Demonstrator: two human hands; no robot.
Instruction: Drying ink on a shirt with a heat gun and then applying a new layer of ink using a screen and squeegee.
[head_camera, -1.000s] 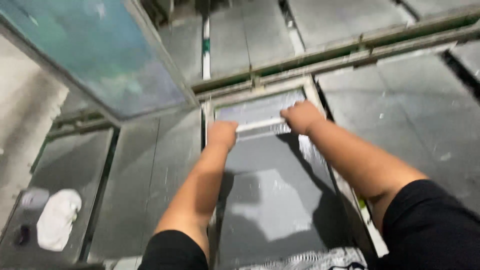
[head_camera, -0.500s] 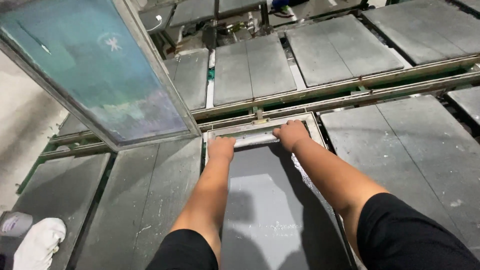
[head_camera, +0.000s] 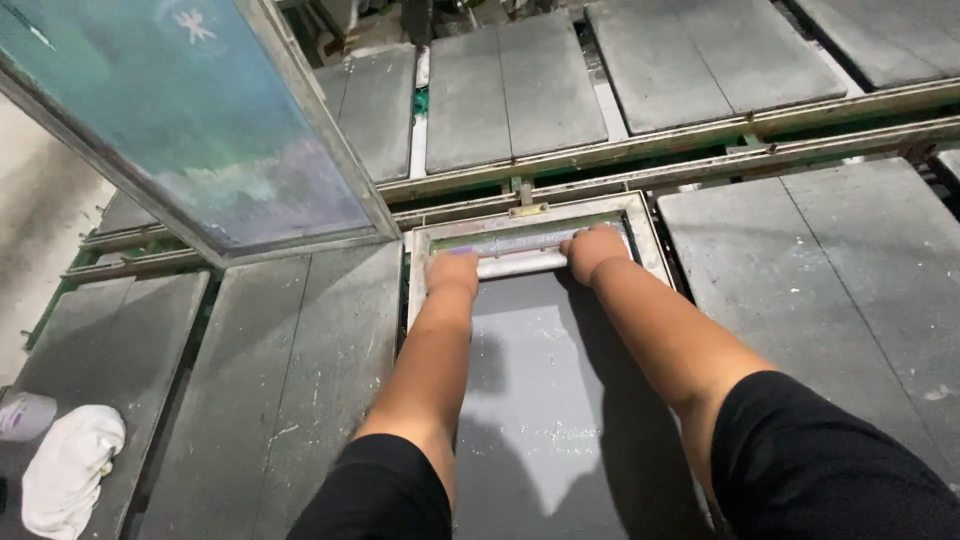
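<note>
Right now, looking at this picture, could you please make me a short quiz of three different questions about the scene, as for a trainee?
1. True or false: both hands, the left hand and the right hand, grip the pale bar at the far end of the framed screen.
2. Multiple choice: where does the white cloth lie? A) on the screen, B) low on the left side, C) on the far slabs.
3. Fill in: the second screen, on the left, stands ____ (lifted or flat).

Key: 1 true; 2 B; 3 lifted.
</note>
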